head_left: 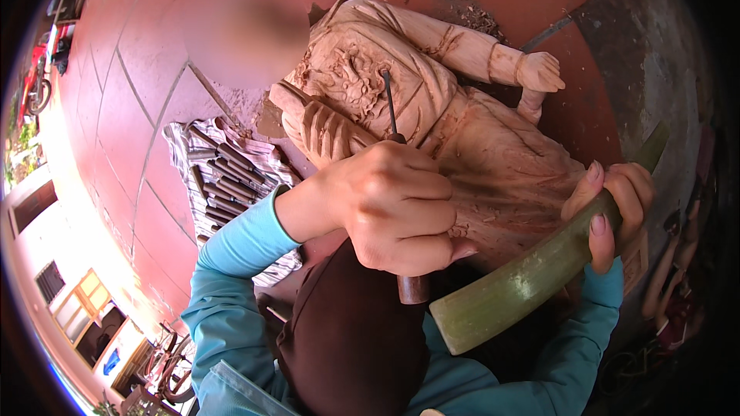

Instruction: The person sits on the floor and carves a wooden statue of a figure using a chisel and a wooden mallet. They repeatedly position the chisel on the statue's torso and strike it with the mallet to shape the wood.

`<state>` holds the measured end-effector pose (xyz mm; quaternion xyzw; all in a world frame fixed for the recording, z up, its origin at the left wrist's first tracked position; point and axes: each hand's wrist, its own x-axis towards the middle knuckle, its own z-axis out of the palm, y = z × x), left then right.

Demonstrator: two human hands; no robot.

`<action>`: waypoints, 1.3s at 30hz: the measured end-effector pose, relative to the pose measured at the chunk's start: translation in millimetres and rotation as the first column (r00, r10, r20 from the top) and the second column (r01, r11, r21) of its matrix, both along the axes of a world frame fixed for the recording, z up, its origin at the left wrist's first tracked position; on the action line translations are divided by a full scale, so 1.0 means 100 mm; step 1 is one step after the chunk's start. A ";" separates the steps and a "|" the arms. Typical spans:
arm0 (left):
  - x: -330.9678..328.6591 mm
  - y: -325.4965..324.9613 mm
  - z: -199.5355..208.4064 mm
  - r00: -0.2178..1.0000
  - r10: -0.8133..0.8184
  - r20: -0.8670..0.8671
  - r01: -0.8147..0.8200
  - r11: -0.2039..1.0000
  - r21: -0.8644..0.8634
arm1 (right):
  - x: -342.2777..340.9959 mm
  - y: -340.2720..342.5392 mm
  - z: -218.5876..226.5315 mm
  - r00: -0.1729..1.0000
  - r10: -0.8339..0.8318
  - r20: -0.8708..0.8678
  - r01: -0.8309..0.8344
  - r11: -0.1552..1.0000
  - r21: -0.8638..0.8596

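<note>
My left hand [401, 212] is closed in a fist round a carving chisel [391, 112]. The chisel's wooden butt sticks out below the fist, and its thin dark blade reaches up to the swirling relief on a carved wooden figure [493, 139], where the tip meets a small hollow. In my right hand [620, 204], fingers wrap round a curved, smooth green bar [512, 289], held tilted to the right of the chisel butt and apart from it. The figure lies on its back, with a carved hand [327, 131] at its chest and a forearm [509, 65] stretched to the right.
Left of the figure, several dark-handled carving tools [235, 185] lie on a striped cloth [185, 142] over red floor tiles [139, 131]. Wood chips [482, 19] are scattered beyond the figure's shoulder. A bicycle [173, 366] stands far left; a rounded dark brown cloth shape [351, 339] fills the lower middle.
</note>
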<state>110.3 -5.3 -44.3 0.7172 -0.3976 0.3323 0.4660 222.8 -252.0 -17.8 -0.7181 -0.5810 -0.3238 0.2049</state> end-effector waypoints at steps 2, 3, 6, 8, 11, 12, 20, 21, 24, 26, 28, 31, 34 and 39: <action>0.00 0.02 -0.01 1.000 -0.022 0.014 0.022 1.000 -0.010 | 0.05 -0.01 -0.03 0.997 0.059 0.049 -0.064 0.991 0.115; 0.00 0.01 -0.02 1.000 -0.027 0.012 0.028 1.000 -0.011 | 0.06 0.01 -0.04 0.996 0.055 0.073 -0.064 0.991 0.120; -0.01 0.03 -0.02 0.999 -0.045 0.002 0.045 0.999 -0.005 | -0.02 0.13 0.08 0.991 -0.032 0.133 0.029 0.999 0.021; -0.02 0.06 -0.01 0.999 -0.052 -0.006 0.052 0.999 0.009 | -0.02 0.08 0.17 0.991 0.088 0.102 -0.080 0.993 -0.084; -0.01 0.08 0.01 0.996 -0.083 -0.026 0.083 0.996 0.015 | -0.02 0.11 0.18 0.988 0.121 0.092 -0.116 0.992 -0.057; -0.01 0.10 0.02 0.995 -0.090 -0.034 0.090 0.996 0.009 | -0.04 0.15 0.21 0.990 0.089 0.111 -0.079 0.993 -0.089; -0.11 0.08 0.16 0.995 -0.078 0.063 0.072 0.993 0.097 | -0.02 0.22 -0.03 0.999 0.026 0.040 -0.030 0.995 0.091; -0.12 0.06 0.17 0.996 -0.091 0.027 0.088 0.992 0.091 | 0.02 0.22 -0.10 0.999 0.051 0.016 -0.053 0.990 0.129; -0.10 -0.01 0.08 1.000 -0.002 -0.026 0.005 0.995 0.102 | 0.13 0.15 -0.21 0.992 0.124 -0.040 -0.118 0.985 0.127; -0.04 -0.09 0.02 0.997 0.078 -0.018 -0.076 0.992 0.096 | 0.16 0.16 -0.22 0.986 0.120 -0.115 -0.107 0.988 0.107; 0.02 -0.20 0.02 0.986 0.164 -0.014 -0.163 0.985 0.066 | 0.23 0.09 -0.25 0.982 0.136 -0.128 -0.124 0.987 0.101; 0.08 -0.31 0.04 0.964 0.264 -0.021 -0.261 0.961 0.093 | 0.26 0.05 -0.29 0.978 0.136 -0.160 -0.110 0.981 0.159; 0.11 -0.38 0.04 0.939 0.342 -0.015 -0.340 0.936 0.093 | 0.29 0.08 -0.33 0.965 0.176 -0.195 -0.132 0.967 0.219; 0.19 -0.42 0.05 0.916 0.402 -0.013 -0.401 0.915 0.051 | 0.30 0.09 -0.33 0.958 0.193 -0.213 -0.141 0.962 0.235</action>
